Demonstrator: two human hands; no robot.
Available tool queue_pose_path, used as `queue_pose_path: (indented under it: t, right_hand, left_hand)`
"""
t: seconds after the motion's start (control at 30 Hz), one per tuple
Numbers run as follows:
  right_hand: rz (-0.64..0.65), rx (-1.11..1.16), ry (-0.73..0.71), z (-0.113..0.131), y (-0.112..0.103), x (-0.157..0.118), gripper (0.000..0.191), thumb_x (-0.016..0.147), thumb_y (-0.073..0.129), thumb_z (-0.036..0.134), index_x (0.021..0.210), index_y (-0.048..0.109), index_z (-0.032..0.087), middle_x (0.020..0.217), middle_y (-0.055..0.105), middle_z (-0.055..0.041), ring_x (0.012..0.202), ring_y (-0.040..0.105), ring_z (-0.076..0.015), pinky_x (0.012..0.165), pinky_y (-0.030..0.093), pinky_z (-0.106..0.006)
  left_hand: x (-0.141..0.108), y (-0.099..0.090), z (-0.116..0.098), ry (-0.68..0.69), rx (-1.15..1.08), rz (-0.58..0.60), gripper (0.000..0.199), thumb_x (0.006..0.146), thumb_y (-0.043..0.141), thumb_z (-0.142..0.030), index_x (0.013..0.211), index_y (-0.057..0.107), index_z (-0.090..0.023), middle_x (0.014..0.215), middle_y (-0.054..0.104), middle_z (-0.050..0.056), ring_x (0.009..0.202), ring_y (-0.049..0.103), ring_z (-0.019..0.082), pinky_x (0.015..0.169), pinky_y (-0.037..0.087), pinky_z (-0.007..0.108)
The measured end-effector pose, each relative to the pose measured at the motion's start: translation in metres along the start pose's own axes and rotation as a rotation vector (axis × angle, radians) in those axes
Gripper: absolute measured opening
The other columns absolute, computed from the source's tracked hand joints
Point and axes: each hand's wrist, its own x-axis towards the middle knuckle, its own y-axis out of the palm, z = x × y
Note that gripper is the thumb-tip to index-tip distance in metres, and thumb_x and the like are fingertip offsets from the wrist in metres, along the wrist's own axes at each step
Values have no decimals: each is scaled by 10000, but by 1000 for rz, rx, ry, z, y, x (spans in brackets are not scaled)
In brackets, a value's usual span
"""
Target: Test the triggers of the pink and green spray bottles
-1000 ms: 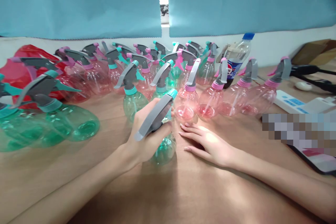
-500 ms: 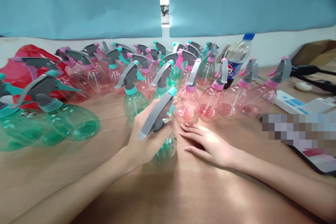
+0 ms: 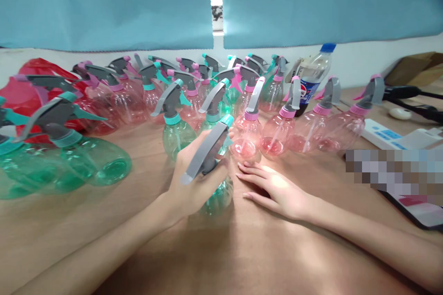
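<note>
My left hand (image 3: 192, 184) is wrapped round the neck of a green spray bottle (image 3: 219, 196) with a grey and teal trigger head. That bottle stands upright on the table, partly hidden by my fingers. To its right my right hand (image 3: 278, 189) lies flat on the wood with fingers spread, holding nothing. Just beyond my right fingertips is a pink spray bottle (image 3: 246, 136), first in a row with another pink spray bottle (image 3: 278, 133) and more to the right. Behind my left hand stands a green spray bottle (image 3: 178, 136).
Several green spray bottles (image 3: 100, 161) cluster at the left, before a red plastic bag (image 3: 38, 73). More pink and green ones crowd the back. A cola bottle (image 3: 313, 76), a white power strip (image 3: 384, 133) and a partly blurred phone-like device (image 3: 415, 207) are at the right.
</note>
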Motion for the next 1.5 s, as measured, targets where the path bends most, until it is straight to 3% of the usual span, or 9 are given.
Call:
queue_pose_path:
  t: [0.17, 0.87, 1.23, 1.4, 1.5]
  right_hand:
    - [-18, 23, 2, 0, 0, 0, 472, 959, 506, 412, 1379, 509, 197, 1414, 528, -140, 1333, 459, -293, 1076, 418, -509]
    - [-37, 23, 9, 2, 0, -1, 462, 951, 515, 403, 1364, 529, 197, 1398, 542, -147, 1318, 477, -300, 1064, 429, -510]
    - [-16, 1, -2, 0, 1, -1, 467, 962, 495, 398, 1370, 517, 172, 1408, 531, -156, 1329, 464, -292, 1074, 421, -499]
    - [-21, 5, -2, 0, 0, -1, 470, 959, 500, 407, 1365, 522, 171, 1406, 532, -157, 1328, 464, -294, 1075, 420, -502]
    - [-18, 1, -3, 1, 0, -1, 466, 962, 494, 407, 1367, 519, 178, 1406, 533, -152, 1332, 460, -293, 1078, 417, -503]
  left_hand:
    - [0, 0, 1, -17, -7, 5, 232, 762, 478, -172, 986, 520, -221, 783, 517, -20, 588, 463, 130, 611, 442, 257]
    - [0, 0, -1, -17, -26, 6, 303, 767, 490, -176, 1064, 540, -204, 776, 548, -29, 515, 440, 107, 574, 433, 254]
    - [4, -2, -4, -30, -39, 22, 269, 711, 480, -179, 975, 500, -229, 785, 542, -18, 613, 497, 146, 608, 449, 264]
    - [6, -4, -6, -76, -27, 55, 227, 689, 460, -193, 906, 459, -258, 731, 512, -37, 559, 461, 143, 540, 407, 262]
    - [6, -4, -6, -31, 1, 42, 161, 701, 448, -190, 854, 455, -242, 695, 534, -36, 550, 475, 133, 512, 395, 252]
